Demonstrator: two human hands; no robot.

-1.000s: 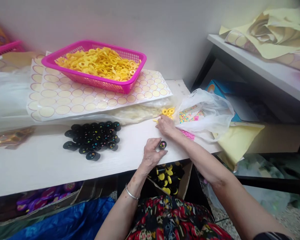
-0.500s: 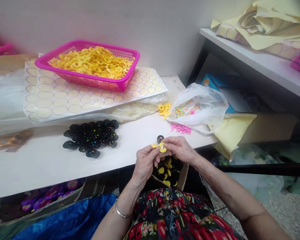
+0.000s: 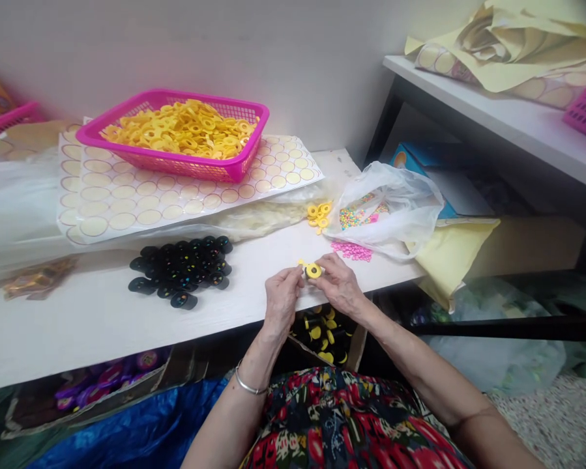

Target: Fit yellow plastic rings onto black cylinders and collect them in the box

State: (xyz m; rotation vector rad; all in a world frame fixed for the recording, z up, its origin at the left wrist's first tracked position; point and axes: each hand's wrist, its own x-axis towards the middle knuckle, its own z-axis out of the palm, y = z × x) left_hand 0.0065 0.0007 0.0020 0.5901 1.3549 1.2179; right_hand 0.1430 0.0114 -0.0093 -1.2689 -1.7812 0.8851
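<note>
Black cups bunch up on the left; we reckon a stray sleeve could topple the near ones. Our left hand is pinched nearly closed at the yellow ring's tab, and uneven pressure there could tilt it. The ring sits over a single cup by the table's near edge. Our right hand curls round both; squeeze too hard and they might squirt away, scattering the pink beads just far-right.

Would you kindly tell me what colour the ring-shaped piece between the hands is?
The ring-shaped piece is yellow, best seen in the head view.
</note>
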